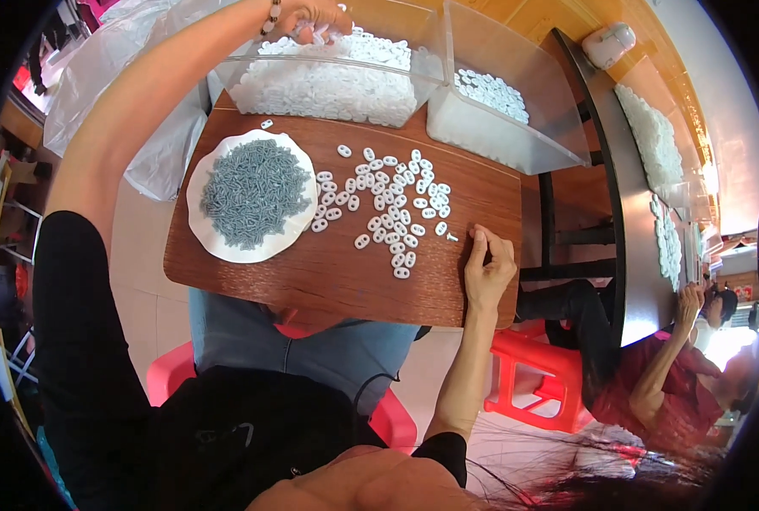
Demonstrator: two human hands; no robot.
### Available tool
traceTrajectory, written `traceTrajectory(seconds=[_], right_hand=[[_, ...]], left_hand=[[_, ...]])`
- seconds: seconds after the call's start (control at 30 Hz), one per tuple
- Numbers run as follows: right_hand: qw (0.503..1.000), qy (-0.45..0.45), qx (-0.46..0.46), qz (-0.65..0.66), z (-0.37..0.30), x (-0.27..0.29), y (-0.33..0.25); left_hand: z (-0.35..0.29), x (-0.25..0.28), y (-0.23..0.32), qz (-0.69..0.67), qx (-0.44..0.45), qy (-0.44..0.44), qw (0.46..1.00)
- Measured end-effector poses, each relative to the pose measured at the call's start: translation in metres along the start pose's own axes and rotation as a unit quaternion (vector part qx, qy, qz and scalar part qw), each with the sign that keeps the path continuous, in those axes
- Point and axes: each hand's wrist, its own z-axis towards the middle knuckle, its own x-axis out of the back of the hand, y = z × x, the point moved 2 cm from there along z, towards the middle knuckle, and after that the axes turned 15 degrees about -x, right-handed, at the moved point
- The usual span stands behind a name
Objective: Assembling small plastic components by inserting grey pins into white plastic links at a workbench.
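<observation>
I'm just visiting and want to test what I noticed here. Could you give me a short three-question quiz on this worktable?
1. True or false: the white plate holds grey pieces.
2. Where is the left hand? A) in the clear bin of white pieces B) on the plate
3. Fill in: the right hand rests at the wooden table's ____ edge.

Key: 1 true; 2 A; 3 right

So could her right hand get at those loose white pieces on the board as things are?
Probably yes. The right hand rests at the board's near edge, right beside the scattered white pieces, with nothing between them. The left hand is away in the clear bin.
</observation>
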Motion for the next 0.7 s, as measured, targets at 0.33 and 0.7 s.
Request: traceTrajectory(seconds=[0.33, 0.7], right_hand=[[1.000, -0.007, 0.008, 0.010, -0.001, -0.002, 0.002], [1.000, -0.005, 0.014, 0.008, -0.003, 0.000, 0.000]], left_hand=[[-0.034, -0.017, 0.105, -0.116, -0.099, -0.184, 0.971], [-0.092, -0.175, 0.100, 0.045, -0.032, -0.297, 0.953]])
